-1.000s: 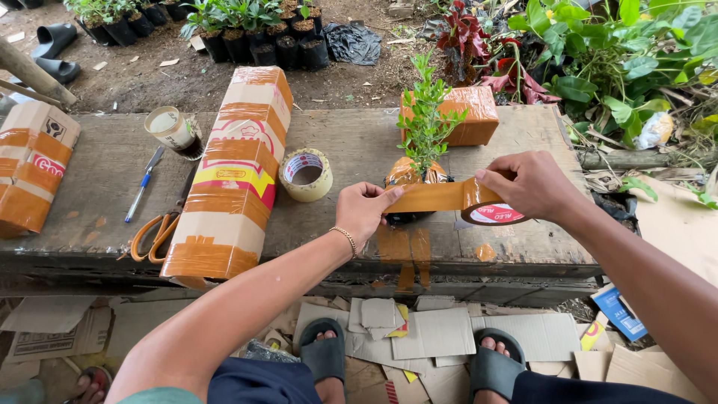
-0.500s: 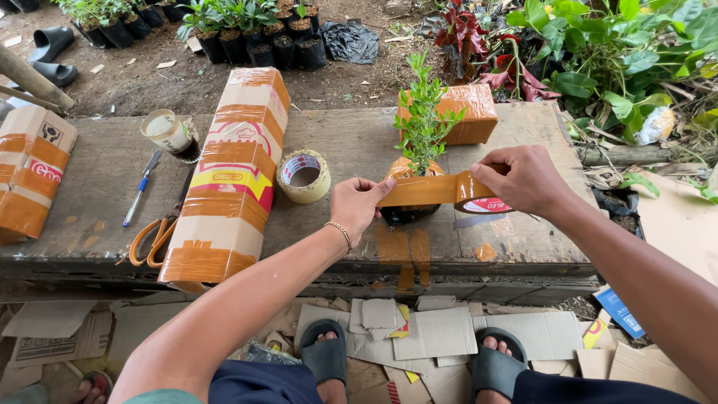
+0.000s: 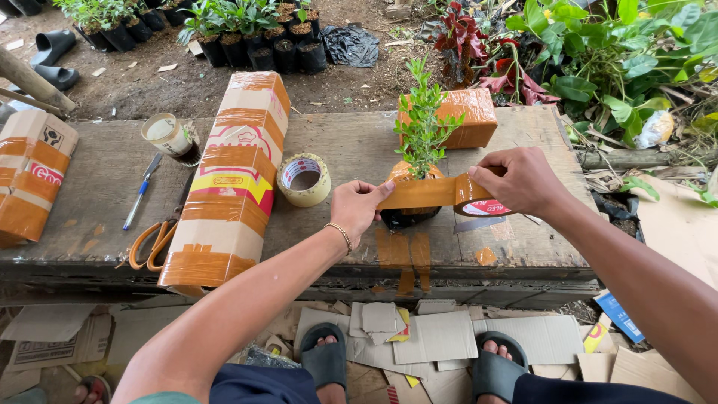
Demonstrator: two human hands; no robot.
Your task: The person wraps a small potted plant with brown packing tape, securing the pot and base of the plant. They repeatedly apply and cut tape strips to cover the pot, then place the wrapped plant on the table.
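My right hand (image 3: pixel 523 179) grips a roll of brown packing tape (image 3: pixel 482 206) just above the wooden bench (image 3: pixel 351 142). A stretch of tape (image 3: pixel 422 193) runs from the roll leftward to my left hand (image 3: pixel 357 209), which pinches its free end. The tape strip lies across the front of a small potted seedling (image 3: pixel 421 138), whose pot base is wrapped in brown tape and black plastic. The seedling stands upright between my two hands.
A long taped carton (image 3: pixel 228 176) lies at centre left, with a pale tape roll (image 3: pixel 304 179) beside it. Orange scissors (image 3: pixel 153 241), a blue pen (image 3: pixel 140 192), another tape roll (image 3: pixel 169 136), a taped box (image 3: pixel 34 172) and a small taped parcel (image 3: pixel 465 116) also sit on the bench. Cardboard scraps (image 3: pixel 419 337) cover the ground.
My right hand has brought the tape roll down and leftward toward the pot, so the pulled strip now lies closer against the pot. My left hand stays at the free end.
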